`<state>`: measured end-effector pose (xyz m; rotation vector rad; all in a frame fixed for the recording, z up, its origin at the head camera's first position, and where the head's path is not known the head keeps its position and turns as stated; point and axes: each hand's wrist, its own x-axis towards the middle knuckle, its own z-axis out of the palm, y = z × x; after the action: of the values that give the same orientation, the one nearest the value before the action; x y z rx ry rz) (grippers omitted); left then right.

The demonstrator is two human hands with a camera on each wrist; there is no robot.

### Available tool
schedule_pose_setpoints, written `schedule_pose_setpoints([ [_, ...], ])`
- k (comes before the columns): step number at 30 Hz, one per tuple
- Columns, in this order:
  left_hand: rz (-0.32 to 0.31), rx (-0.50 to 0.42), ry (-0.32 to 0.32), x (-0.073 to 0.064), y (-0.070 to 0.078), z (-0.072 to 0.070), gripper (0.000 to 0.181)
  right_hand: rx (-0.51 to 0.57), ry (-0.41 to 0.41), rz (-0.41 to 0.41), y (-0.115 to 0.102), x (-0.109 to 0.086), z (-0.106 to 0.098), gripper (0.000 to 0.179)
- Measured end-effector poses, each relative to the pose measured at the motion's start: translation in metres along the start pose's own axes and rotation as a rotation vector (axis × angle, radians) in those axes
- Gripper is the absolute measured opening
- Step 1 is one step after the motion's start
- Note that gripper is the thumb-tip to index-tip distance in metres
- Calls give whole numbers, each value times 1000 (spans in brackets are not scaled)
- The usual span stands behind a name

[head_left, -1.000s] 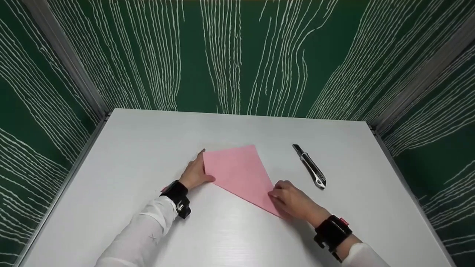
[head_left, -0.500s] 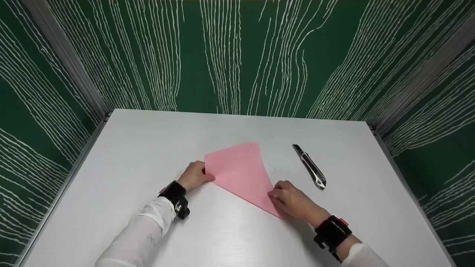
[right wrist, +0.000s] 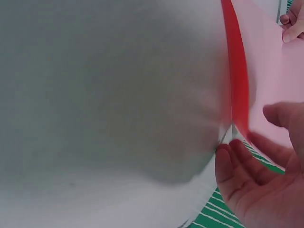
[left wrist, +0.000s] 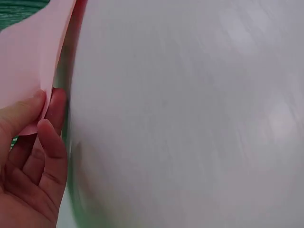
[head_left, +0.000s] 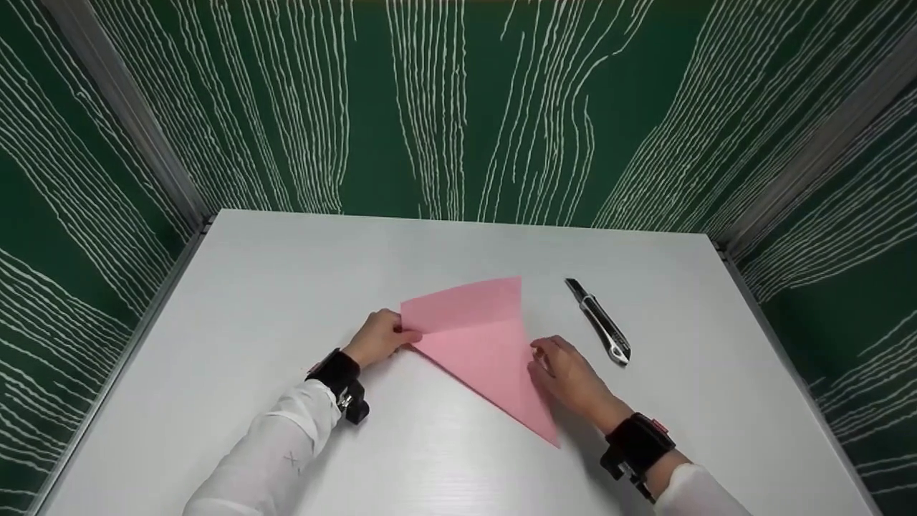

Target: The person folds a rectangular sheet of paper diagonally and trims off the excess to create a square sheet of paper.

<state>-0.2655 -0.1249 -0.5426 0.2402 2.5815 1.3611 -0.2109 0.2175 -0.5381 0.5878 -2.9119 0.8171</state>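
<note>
A folded pink sheet of paper (head_left: 476,365) slants over the white table, its far part bent upward along a crease and a sharp corner pointing toward me. At its left edge, my left hand (head_left: 374,338) pinches it; the left wrist view has the thumb on the pink face (left wrist: 21,61) and fingers behind. My right hand (head_left: 577,380) is at the right edge, fingers loosely bent. In the right wrist view its thumb stands apart from the paper (right wrist: 263,61), a forefinger lies close to the edge, and a red strip shows along the underside.
A black and silver utility knife (head_left: 600,322) lies on the white table (head_left: 286,265), right of the paper and beyond my right hand. Green walls (head_left: 372,107) with pale wavy lines stand behind the table and at both sides.
The right hand has let go of the paper's near corner and drawn slightly up along the right edge. The paper has turned and shifted right, its far part lifting. The left hand keeps hold.
</note>
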Motion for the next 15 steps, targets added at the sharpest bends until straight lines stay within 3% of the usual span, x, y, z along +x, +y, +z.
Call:
schedule_pose_setpoints([
  [6,57,-11,-6,1,9,6,13,262,15,194,8,11,-8,42],
  [12,74,-13,-27,2,14,12,16,421,74,280,9,21,-11,32],
  [15,53,-22,-41,3,16,12,18,502,117,312,7,24,-12,23],
])
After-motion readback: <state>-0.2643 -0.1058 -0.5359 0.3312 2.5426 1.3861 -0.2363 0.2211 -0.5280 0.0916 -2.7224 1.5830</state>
